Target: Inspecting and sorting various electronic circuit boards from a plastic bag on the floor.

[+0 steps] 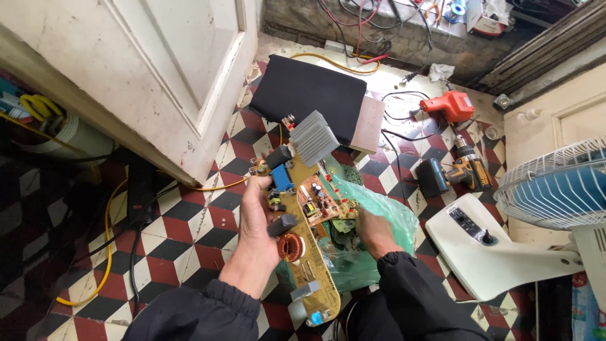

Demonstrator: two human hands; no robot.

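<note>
1. Black sleeves point(189, 316) of mine fill the near edge, both arms reaching out over the checkered floor tiles point(183, 233).
2. My left hand point(255, 221) is clenched around the left edge of a long yellow circuit board point(303, 252), holding it tilted, its far end up.
3. On that board I see a finned grey heat sink point(315, 136) at the far end, a blue component point(282, 177) below it, and a copper coil point(290, 247) nearer me.
4. My right hand point(375, 233) is down in a green plastic bag point(379, 215) just right of the board; I cannot tell whether its fingers grip anything.
5. A smaller brown circuit board point(319, 199) sits between the yellow one and the bag.
6. Farther right lie a cordless drill point(470, 167), an orange tool point(449, 105), and a white fan base point(486, 249).
</note>
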